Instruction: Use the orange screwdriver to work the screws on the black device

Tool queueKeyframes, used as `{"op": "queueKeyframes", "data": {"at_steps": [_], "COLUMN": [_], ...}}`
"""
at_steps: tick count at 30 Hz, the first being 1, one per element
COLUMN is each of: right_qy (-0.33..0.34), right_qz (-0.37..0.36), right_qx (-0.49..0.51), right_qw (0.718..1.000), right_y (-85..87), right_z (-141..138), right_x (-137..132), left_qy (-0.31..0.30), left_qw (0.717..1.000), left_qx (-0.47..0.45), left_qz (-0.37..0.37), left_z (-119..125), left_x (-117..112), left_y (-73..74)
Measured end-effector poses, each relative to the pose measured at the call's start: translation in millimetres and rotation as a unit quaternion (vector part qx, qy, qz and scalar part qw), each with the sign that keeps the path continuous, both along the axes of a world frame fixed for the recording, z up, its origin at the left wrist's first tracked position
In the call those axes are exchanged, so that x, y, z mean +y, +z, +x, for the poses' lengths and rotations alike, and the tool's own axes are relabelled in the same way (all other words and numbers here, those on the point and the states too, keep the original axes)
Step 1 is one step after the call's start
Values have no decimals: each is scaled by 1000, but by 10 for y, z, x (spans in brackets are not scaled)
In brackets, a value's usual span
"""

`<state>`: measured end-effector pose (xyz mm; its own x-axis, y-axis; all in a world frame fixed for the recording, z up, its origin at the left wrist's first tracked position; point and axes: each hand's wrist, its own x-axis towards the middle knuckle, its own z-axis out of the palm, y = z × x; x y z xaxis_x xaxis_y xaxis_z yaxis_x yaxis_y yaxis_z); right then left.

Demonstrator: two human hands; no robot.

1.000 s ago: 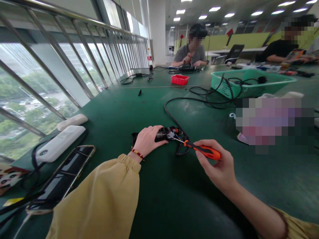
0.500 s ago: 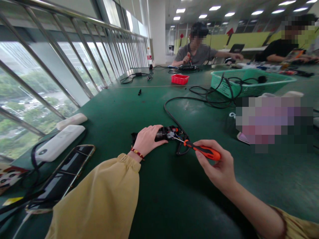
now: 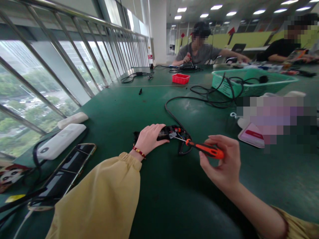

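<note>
Fingers (image 3: 216, 140) of right hand (image 3: 223, 166) pinching orange-handled screwdriver (image 3: 205, 150), left hand (image 3: 149, 137) clasping open black device (image 3: 171, 130), wires (image 3: 180, 134) exposed

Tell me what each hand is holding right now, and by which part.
The right hand grips the screwdriver by its orange handle, tip at the black device. The left hand clasps that device over its left end.

Bright window daylight (ceiling lights too), wide-angle edges warped.
</note>
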<state>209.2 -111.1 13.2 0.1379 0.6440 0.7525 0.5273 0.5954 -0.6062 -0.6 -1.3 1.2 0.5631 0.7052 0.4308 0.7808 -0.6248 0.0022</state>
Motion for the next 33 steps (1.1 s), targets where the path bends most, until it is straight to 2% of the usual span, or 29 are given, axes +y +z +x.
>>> {"op": "queueKeyframes", "data": {"at_steps": [2, 6, 8, 12, 18, 23, 27, 33], "right_qy": [-10, -12, -16, -24, -15, -16, -3, -13], "right_qz": [26, -15, -13, 41, 7, 55, 21, 51], "right_qx": [-22, -73, -62, -42, -96, -71, -120, -58], "right_qw": [999, 997, 998, 998, 995, 996, 993, 997], "right_y": [-12, -4, -4, -18, -12, -2, 10, -21], "right_z": [12, 38, 39, 34, 40, 39, 38, 34], "right_x": [-4, -20, -16, 2, -10, -1, -3, -3], "left_qy": [-3, -13, -15, -14, -17, -16, -16, -16], "left_qw": [1000, 1000, 1000, 1000, 1000, 1000, 1000, 1000], "left_qx": [-3, -4, -2, -3, -2, -7, -11, -7], "left_qz": [0, 7, 8, 6, 9, -4, -5, -3], "left_z": [-6, -15, -17, -17, -8, -8, -15, -14], "left_x": [4, 7, 7, 7, 3, 9, 19, 21], "left_y": [-4, -3, -2, -3, 7, 1, -17, -20]}}
